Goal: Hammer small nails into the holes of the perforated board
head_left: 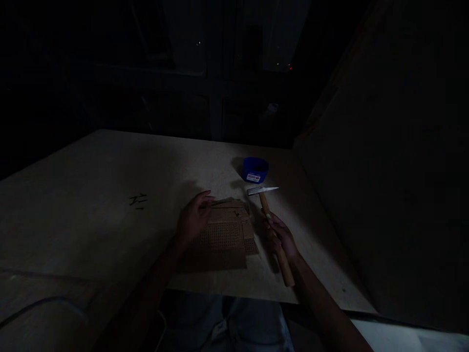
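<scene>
My right hand (pixel 279 234) is wrapped around the wooden handle of a hammer (pixel 264 203). The hammer's metal head points away from me, with one end blunt and the other tapering. Layered brown cardboard (pixel 223 237) lies on the table between my hands, its surface covered with rows of small dark marks. A small dark thing (pixel 236 213) shows near the cardboard's far edge, too dim to name. My left hand (pixel 194 215) is over the cardboard's left side, fingers bent and slightly apart, with nothing visible in them.
A blue plastic bin (pixel 255 171) with a white label stands beyond the hammer head. Several thin dark nail-like pieces (pixel 138 199) lie left on the pale tabletop (pixel 91 195). A dark panel (pixel 384 171) rises at the right. A cable (pixel 47 299) curves at lower left.
</scene>
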A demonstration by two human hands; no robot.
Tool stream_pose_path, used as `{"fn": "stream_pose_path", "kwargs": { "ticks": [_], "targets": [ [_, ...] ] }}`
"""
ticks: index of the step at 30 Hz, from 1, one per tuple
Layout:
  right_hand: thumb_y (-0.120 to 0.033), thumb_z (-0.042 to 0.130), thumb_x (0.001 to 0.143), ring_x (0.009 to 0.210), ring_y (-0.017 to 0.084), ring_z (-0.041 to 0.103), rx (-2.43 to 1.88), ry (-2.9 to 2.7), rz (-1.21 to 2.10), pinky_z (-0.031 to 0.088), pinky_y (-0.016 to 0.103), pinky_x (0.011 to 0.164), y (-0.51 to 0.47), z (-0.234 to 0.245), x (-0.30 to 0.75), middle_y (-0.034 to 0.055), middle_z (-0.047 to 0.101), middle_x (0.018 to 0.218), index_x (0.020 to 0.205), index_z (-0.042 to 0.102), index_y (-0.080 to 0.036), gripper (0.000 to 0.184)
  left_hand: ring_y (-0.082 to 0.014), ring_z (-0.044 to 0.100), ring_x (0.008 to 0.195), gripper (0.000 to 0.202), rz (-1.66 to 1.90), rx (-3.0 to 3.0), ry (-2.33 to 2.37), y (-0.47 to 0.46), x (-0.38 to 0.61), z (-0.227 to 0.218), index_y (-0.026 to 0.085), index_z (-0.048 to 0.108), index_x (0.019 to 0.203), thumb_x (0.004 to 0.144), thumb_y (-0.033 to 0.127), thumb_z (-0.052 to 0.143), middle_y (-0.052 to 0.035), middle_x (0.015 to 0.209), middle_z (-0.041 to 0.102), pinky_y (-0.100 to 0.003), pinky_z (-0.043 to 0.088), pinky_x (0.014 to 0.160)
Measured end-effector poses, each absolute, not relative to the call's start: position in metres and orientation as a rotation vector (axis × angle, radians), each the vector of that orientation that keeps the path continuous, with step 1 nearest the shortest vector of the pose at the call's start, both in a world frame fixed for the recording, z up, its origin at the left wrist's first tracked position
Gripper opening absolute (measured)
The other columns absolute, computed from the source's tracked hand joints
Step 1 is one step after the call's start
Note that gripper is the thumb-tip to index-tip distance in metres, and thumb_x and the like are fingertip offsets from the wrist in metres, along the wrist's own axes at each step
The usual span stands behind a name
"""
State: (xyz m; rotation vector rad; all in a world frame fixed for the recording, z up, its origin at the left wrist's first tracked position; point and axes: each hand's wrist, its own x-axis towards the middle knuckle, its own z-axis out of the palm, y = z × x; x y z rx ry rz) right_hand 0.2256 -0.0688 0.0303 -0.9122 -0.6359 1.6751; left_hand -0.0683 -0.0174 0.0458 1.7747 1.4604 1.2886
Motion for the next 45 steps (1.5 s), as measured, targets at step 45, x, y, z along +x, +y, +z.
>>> {"fn": "stream_pose_path", "kwargs": {
  "ticks": [45],
  "targets": [
    [-0.033,0.086,0.072,0.034,-0.001,0.026,-0.849,-0.7,1.751,0.027,0.009,0.025,-0.074,0.033,0.221,-0.0076,0.056,0.071,0.104,0.065,-0.022,0.039,-0.0192,0.071,0.078,0.031,1.09,1.491,1.311,-0.025,-0.043,0.064,0.019,0.07,0.087,0.077,0.048,0.074,-0.0044,0.083,0.075,-0.029,0.056,0.072]
  ]
}}
